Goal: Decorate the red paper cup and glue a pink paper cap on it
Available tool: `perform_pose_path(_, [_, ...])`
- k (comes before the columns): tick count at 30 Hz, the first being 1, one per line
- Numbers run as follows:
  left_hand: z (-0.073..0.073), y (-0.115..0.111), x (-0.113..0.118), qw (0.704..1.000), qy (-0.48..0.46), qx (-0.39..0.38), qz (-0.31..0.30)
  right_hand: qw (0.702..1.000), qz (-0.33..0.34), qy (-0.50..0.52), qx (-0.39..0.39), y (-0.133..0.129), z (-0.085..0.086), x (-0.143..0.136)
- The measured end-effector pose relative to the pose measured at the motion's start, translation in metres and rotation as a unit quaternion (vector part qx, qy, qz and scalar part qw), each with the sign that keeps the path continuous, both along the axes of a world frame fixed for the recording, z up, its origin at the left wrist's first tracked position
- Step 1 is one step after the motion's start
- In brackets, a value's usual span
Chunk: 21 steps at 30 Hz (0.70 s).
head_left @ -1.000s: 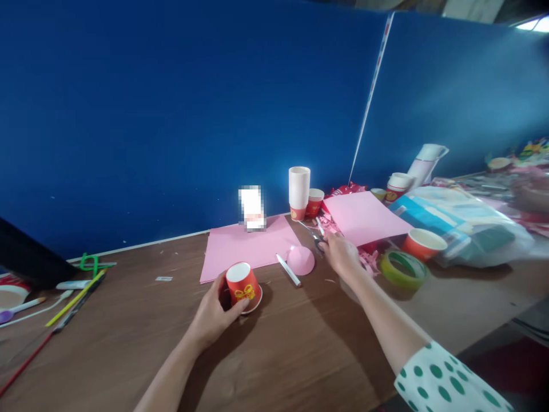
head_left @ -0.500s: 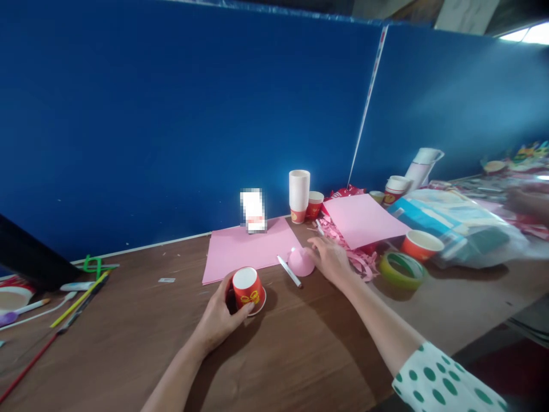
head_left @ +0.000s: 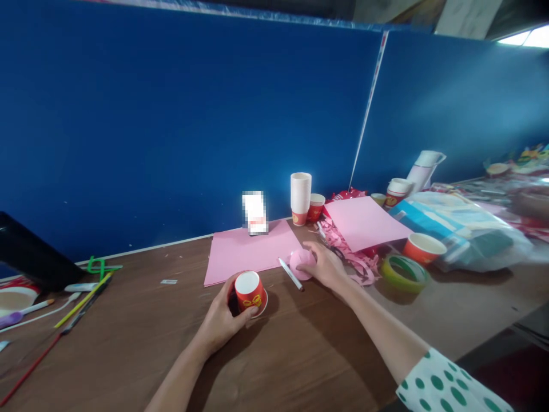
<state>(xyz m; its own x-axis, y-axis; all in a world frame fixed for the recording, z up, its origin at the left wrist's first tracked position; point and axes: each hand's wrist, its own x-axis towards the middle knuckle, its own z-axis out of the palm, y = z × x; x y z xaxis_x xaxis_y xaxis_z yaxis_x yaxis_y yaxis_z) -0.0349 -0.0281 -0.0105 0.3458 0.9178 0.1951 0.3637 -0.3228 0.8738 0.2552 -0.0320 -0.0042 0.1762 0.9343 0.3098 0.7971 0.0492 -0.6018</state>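
Note:
My left hand point(head_left: 219, 321) is wrapped round a red paper cup point(head_left: 249, 292) that stands upside down on the brown table, its rim at the bottom and yellow print on its side. To the right, my right hand point(head_left: 329, 268) has its thumb and fingers round a small pink domed piece point(head_left: 301, 263), which looks like curved paper. A white marker point(head_left: 290, 274) lies just left of that piece. Behind both hands is a flat pink paper sheet point(head_left: 240, 256), with a blurred white upright object point(head_left: 255, 213) standing on its far part.
A tall stack of paper cups point(head_left: 301, 194) stands near the blue partition point(head_left: 193, 114). Rightward lie another pink sheet point(head_left: 364, 220), paper scraps, a tape roll point(head_left: 403, 273), an orange-red cup point(head_left: 424, 249) and a plastic-wrapped pack point(head_left: 467, 229). Brushes point(head_left: 83, 300) and a black cylinder point(head_left: 34, 254) are leftmost.
My right hand has closed round the pink domed piece, having reached beside it before. My left hand stays on the upside-down cup. The view has shifted slightly.

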Motion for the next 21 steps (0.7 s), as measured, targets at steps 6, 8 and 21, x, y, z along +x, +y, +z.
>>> perform_pose_path(6, [0.003,0.0,0.002,1.0,-0.021,-0.02,0.004,0.987,0.065,0.148,-0.002,0.009,-0.008,0.005])
perform_pose_path(8, [0.004,-0.001,0.002,0.999,-0.032,-0.032,-0.002,0.98,0.069,0.186,0.002,0.01,-0.01,0.006])
perform_pose_path(21, [-0.004,-0.003,0.0,0.997,-0.008,-0.014,-0.074,0.966,0.095,0.238,-0.031,0.04,0.018,-0.053])
